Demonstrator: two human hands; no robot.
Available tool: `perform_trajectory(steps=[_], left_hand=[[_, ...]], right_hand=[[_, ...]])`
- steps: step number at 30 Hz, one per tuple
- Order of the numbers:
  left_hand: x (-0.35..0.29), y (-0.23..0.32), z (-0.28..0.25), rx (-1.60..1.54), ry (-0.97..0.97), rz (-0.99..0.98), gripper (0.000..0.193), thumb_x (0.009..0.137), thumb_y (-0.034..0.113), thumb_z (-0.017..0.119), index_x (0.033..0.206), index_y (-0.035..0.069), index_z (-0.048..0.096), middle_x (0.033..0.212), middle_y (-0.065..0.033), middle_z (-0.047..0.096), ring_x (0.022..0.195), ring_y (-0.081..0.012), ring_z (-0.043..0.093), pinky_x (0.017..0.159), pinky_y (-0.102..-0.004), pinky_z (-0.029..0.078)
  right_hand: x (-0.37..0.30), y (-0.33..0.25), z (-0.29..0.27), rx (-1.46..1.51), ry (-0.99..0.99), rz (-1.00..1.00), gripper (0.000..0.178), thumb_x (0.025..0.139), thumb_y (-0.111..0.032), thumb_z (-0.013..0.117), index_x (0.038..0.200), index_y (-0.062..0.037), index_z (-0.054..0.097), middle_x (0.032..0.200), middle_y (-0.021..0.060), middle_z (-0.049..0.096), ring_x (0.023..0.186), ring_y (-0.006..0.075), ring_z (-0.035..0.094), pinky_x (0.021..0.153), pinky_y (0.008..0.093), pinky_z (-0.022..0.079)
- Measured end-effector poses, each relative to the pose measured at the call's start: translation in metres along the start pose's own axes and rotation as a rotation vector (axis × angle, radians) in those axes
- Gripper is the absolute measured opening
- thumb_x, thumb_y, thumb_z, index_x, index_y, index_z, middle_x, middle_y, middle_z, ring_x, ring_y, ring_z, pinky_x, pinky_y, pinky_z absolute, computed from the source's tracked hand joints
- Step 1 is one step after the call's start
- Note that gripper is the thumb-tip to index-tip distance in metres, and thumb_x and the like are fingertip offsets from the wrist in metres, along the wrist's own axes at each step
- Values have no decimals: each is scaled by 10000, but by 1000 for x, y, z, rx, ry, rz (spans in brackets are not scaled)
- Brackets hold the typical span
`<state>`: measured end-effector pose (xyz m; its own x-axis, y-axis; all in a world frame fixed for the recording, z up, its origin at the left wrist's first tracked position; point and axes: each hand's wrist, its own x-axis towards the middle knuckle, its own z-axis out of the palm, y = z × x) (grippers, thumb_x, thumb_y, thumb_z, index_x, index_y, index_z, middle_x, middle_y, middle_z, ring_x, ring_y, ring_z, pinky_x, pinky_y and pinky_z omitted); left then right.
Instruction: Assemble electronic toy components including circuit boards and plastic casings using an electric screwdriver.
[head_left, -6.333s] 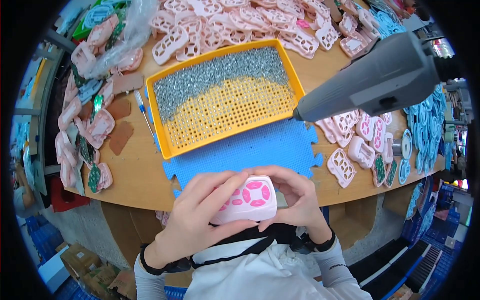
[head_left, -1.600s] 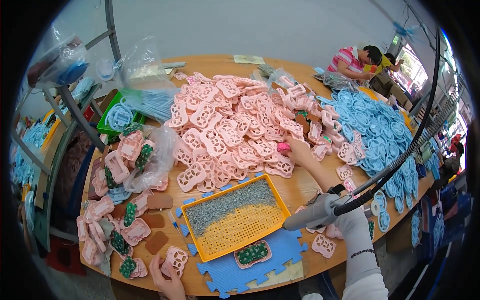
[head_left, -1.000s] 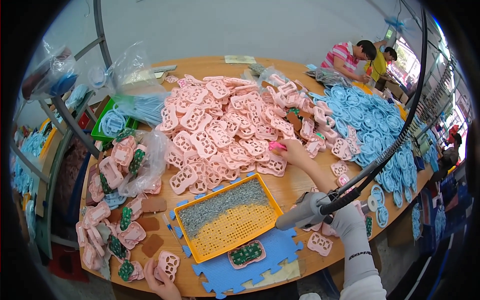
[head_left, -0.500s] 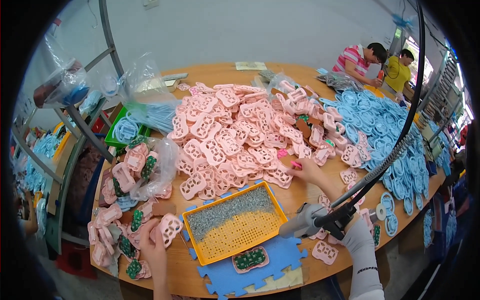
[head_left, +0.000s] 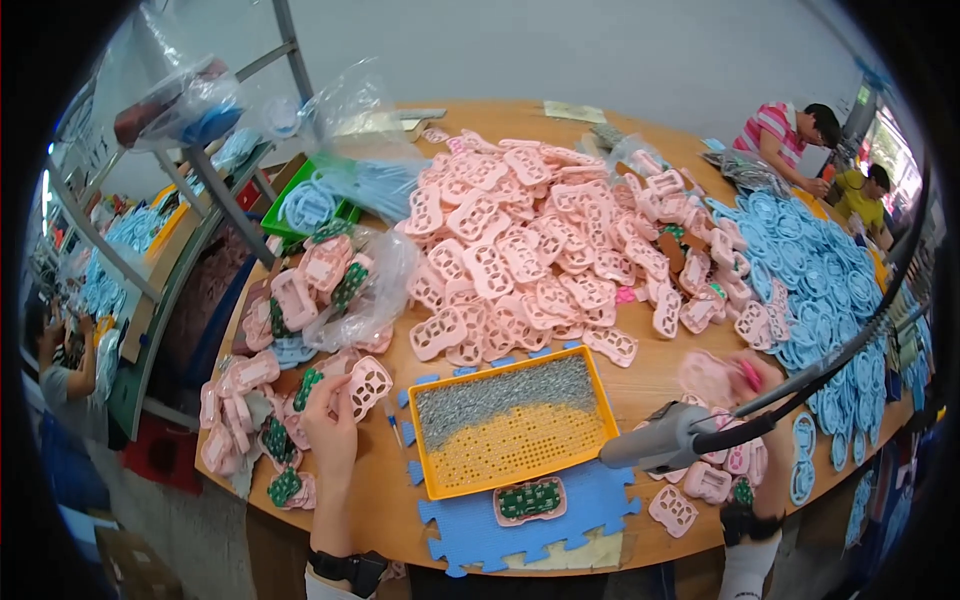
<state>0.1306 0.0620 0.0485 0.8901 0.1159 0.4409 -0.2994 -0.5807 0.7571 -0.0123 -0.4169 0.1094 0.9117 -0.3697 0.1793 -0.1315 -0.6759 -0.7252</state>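
Left hand (head_left: 328,418) holds one pink frame (head_left: 370,384), right hand (head_left: 768,378) one magenta piece (head_left: 750,375)

Bare hands (head_left: 330,412); black wristbands (head_left: 748,525), left one with boxy black module (head_left: 366,574); pale grey-white sleeves (head_left: 748,570).

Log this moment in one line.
left hand holds pink frame | right hand holds bright-pink piece, blurred | blue mat carries yellow tray, green board in pink shell

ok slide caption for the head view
Left hand holds a pink cutout shell; right hand, a bright pink piece.
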Motion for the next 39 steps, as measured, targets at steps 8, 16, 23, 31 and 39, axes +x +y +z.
perform_trajectory(steps=[8, 16, 23, 31, 39], left_hand=[[-60, 6, -29, 24, -191, -248, 145, 799, -7, 537, 919, -44, 608, 906, -106, 615, 806, -172, 577, 664, -262, 449], [-122, 57, -21, -244, -459, -148, 277, 767, 35, 565, 1038, -18, 590, 1162, -127, 524, 1105, -252, 450, 899, -346, 367], [-143, 84, -15, -300, -287, -52, 340, 782, 18, 572, 1118, -16, 533, 1166, -131, 494, 1069, -198, 471, 747, -289, 454], [-148, 100, -3, -970, -245, -681, 423, 842, 7, 535, 1210, 1, 328, 986, -106, 554, 825, -119, 583, 644, -202, 494], [-142, 93, -5, -787, -512, -702, 262, 838, 43, 567, 1058, -2, 431, 860, -69, 596, 709, -69, 582, 545, -183, 478]], right_hand=[[-108, -73, -3, 241, -501, 270, 253, 707, 63, 562, 947, 5, 617, 785, 38, 604, 658, 91, 551, 593, 213, 439], [-135, -130, 139, 638, -338, 280, 243, 818, -52, 591, 1051, 8, 557, 802, 47, 611, 712, 74, 550, 636, 208, 444], [-153, -150, 176, 662, -292, 223, 223, 829, -13, 560, 1051, 1, 552, 868, 53, 600, 740, 63, 552, 635, 183, 446], [-144, -155, 174, 312, -333, -141, 439, 770, -2, 591, 1194, -9, 478, 908, 56, 507, 784, 133, 496, 680, 235, 415], [-139, -141, 147, 750, -550, 126, 480, 895, -76, 376, 1340, 44, 241, 982, 88, 361, 913, 178, 371, 854, 233, 276]])
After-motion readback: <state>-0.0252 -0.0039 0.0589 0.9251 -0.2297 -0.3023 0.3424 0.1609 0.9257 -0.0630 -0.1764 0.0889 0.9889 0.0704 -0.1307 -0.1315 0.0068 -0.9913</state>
